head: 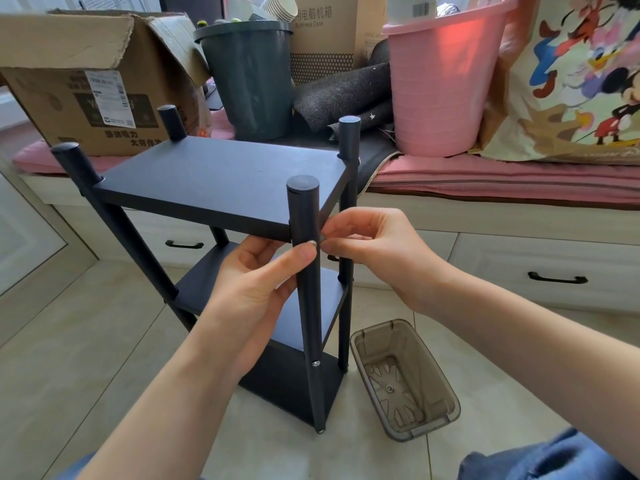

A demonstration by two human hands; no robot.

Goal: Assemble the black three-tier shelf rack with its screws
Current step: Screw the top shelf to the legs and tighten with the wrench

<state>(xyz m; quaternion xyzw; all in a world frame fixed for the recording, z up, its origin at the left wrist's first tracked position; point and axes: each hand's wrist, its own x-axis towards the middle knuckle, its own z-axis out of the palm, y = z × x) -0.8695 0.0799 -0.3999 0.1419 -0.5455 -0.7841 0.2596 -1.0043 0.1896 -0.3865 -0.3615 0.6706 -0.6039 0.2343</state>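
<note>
The black three-tier shelf rack (pixel 221 181) stands upright on the tiled floor, its three boards held between four round posts. My left hand (pixel 256 282) grips the near front post (pixel 304 209) just below the top board, thumb against the post. My right hand (pixel 367 240) pinches a small part, probably a screw, against the right side of that post at top-board height; my fingers hide the part itself. A silver screw head (pixel 316 364) shows lower on the same post, and another (pixel 322 431) sits at its foot.
A translucent brown plastic tray (pixel 405 379) lies on the floor right of the rack. Behind, on a pink-cushioned bench with drawers, stand a cardboard box (pixel 93 81), a dark bin (pixel 249 77), a pink bucket (pixel 446 81) and a cartoon-print bag (pixel 571 81).
</note>
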